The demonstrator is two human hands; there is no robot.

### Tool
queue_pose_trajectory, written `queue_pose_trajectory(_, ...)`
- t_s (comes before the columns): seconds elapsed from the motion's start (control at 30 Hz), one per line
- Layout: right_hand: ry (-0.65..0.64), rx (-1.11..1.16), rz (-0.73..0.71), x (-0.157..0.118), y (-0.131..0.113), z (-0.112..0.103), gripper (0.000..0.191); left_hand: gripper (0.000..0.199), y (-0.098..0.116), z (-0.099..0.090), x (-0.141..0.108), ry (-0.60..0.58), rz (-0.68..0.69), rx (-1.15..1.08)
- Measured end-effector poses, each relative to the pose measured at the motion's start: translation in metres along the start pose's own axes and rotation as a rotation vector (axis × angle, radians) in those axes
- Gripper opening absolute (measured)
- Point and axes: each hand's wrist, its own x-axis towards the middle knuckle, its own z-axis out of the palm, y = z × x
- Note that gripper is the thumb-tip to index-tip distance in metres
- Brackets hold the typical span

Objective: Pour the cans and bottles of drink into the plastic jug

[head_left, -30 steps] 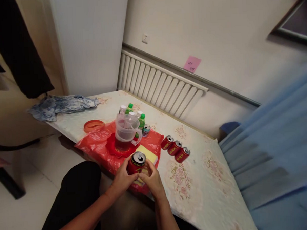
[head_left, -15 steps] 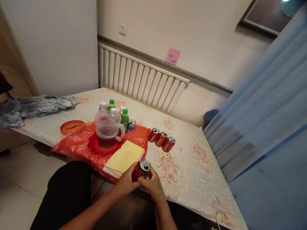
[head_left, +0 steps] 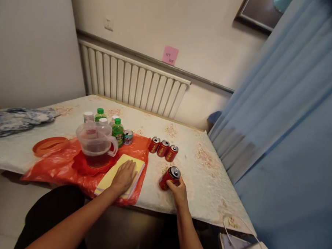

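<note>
My right hand (head_left: 179,193) grips a red drink can (head_left: 166,178) with a dark top band and an opened lid, at the near part of the table. Whether the can's base touches the cloth I cannot tell. Flat on a folded yellow cloth (head_left: 137,166) lies my left hand (head_left: 124,176), fingers stretched out and holding nothing. Beneath the yellow cloth is a red plastic bag (head_left: 51,170). Beyond the gripped can, three more red cans (head_left: 163,148) stand in a row. Left of the yellow cloth, a clear pitcher (head_left: 97,146) with some liquid sits in a red scalloped dish (head_left: 79,164).
Several bottles with green or white caps, one a green bottle (head_left: 118,133), stand behind the pitcher beside a small teal can (head_left: 128,137). An orange lid (head_left: 50,145) lies left. A radiator (head_left: 131,74) runs behind the table; a blue curtain (head_left: 259,109) hangs right.
Both hands held the red can together before. Now my left hand has let go and moved left onto the yellow cloth; my right hand has carried the can rightward. The view has shifted right.
</note>
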Motion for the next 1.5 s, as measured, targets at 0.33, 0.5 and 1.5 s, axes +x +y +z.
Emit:
queue_pose_trajectory(0.33,0.212,-0.145,-0.066,0.059,0.012,-0.026,0.06,0.042,-0.011,0.012,-0.006,0.029,0.037,0.131)
queue_pose_trajectory(0.5,0.242,-0.166,-0.1,0.091,0.024,-0.027,0.057,0.043,-0.012,0.012,-0.005,0.021,0.042,0.196)
queue_pose_trajectory(1.5,0.296,-0.273,-0.187,0.128,0.054,-0.011,0.058,0.039,-0.01,0.011,-0.004,0.073,0.034,0.148)
